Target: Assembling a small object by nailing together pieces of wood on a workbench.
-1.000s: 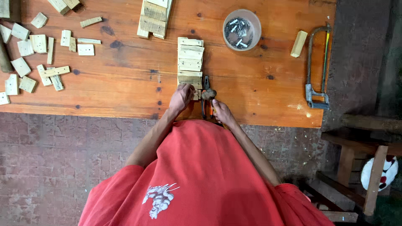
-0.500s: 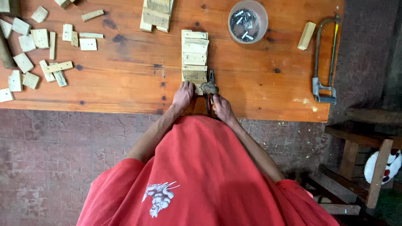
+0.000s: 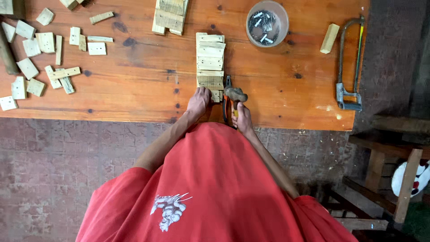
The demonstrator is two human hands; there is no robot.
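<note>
- Offcuts (image 3: pixel 40 58) of pale wood, small and loose, lie scattered at the left end of the orange-brown table (image 3: pixel 134 89); they look light and easily knocked aside.
- Stacked boards (image 3: pixel 169 17) sit at the far edge, left of centre, apart from the work.
- Slat assembly (image 3: pixel 210 62), a short row of pale wooden strips laid side by side, lies at mid-table and reaches to the near edge. Judged stiff, dry and fairly light, with rough sawn faces that should give good grip; the thin strips may split near their ends. The near end, flat under the palm, appears the soundest place to steady it.
- Left hand (image 3: pixel 198 99) is pressed on that near end, fingers curled over the wood, holding it down.
- Pliers (image 3: pixel 226 96) with orange handles lie on the table between the two hands, just beside the slats.
- Hammer (image 3: pixel 235 95), its metal head just right of the slats, is head-heavy by the look of it; the right hand (image 3: pixel 243 118) is closed around its handle close to the head.
- Round clear tub (image 3: pixel 267 23) of small metal fasteners stands farther back to the right.
- Wooden block (image 3: pixel 329 38) and hacksaw (image 3: pixel 349 67) lie near the right edge, well apart from the hands.
</note>
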